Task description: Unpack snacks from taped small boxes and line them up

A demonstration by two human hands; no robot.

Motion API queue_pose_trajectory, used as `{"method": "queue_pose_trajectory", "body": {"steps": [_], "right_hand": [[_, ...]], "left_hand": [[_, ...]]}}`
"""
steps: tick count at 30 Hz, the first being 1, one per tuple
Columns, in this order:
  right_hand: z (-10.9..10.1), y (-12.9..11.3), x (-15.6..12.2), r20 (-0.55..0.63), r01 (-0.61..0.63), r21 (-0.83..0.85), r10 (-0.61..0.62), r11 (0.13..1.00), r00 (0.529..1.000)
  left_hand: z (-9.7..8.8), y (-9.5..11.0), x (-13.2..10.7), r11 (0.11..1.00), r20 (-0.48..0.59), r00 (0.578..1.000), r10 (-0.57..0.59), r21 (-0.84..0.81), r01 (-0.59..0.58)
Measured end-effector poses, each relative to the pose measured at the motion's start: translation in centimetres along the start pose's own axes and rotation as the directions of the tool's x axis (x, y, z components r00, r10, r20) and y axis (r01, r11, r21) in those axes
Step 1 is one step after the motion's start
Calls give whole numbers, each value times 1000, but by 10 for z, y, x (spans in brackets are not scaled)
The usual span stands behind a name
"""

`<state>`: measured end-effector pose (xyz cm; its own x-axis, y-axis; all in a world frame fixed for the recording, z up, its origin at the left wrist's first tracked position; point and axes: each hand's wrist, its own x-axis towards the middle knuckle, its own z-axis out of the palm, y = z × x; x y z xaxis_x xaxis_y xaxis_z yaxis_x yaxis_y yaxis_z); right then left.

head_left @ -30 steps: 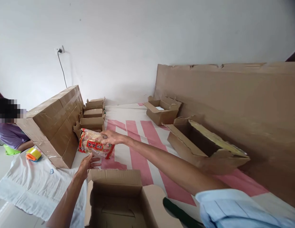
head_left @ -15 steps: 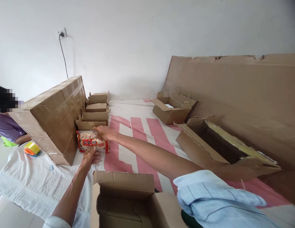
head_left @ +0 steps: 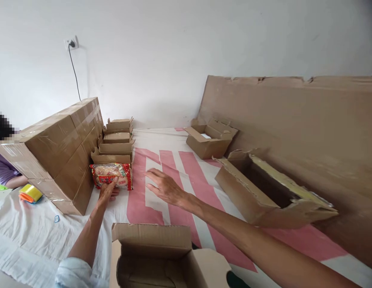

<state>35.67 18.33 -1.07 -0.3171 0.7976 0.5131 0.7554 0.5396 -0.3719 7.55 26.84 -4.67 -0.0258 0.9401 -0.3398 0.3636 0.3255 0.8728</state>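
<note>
A clear and red plastic snack packet [head_left: 123, 182] with pale food inside leans near the closest of the small open cartons [head_left: 116, 148] on the left. My left hand [head_left: 106, 193] rests its outstretched fingers against the packet's lower front; the palm side is partly hidden. To the right of the packet, my right hand [head_left: 165, 185] hovers over the striped cloth, fingers apart and holding nothing. Nearest to me stands an open cardboard box [head_left: 151, 236] with its flaps raised; the visible part of its inside is bare.
Taped cartons [head_left: 51, 146] are stacked at the left, with a person's arm [head_left: 16, 182] behind them. A yellow and orange bundle [head_left: 31, 194] lies beside the stack. Two open boxes, a smaller one [head_left: 204, 148] and a longer one [head_left: 243, 196], stand before a cardboard sheet [head_left: 282, 116].
My right hand has let go of the packet and moved right, its fingers spreading. My left hand stays against the packet. The whole view has shifted slightly.
</note>
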Motion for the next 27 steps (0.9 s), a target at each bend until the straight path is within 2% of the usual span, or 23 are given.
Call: {"method": "queue_pose_trajectory", "body": {"steps": [2,5,7,9,13,15,20,27], "right_hand": [[2,23,-40,26,-118,24,117,993,993],[13,54,-93,83,-282,31,278,959,957],[24,69,-117,94,-358,34,354,933,931],[34,79,-133,53,-377,13,376,926,925],[53,83,-143,-101,-331,-130,320,935,942],[59,82,-143,-133,-304,-195,282,933,950],[63,82,-142,-142,-269,-247,240,931,960],[62,81,-141,-145,-281,-265,250,922,957]], "left_hand": [[-4,2,5,1000,7,1000,22,-16,-22],[-9,4,11,1000,-16,1000,23,-17,-24],[-12,4,14,1000,-39,999,26,-15,-27],[-16,3,15,999,-69,997,34,-19,-35],[-19,2,15,998,-136,990,44,-48,-51],[-17,4,16,995,-143,989,45,-78,-56],[-8,14,25,990,-146,989,29,-135,-49],[-2,31,47,991,-186,982,12,-131,-37]]}}
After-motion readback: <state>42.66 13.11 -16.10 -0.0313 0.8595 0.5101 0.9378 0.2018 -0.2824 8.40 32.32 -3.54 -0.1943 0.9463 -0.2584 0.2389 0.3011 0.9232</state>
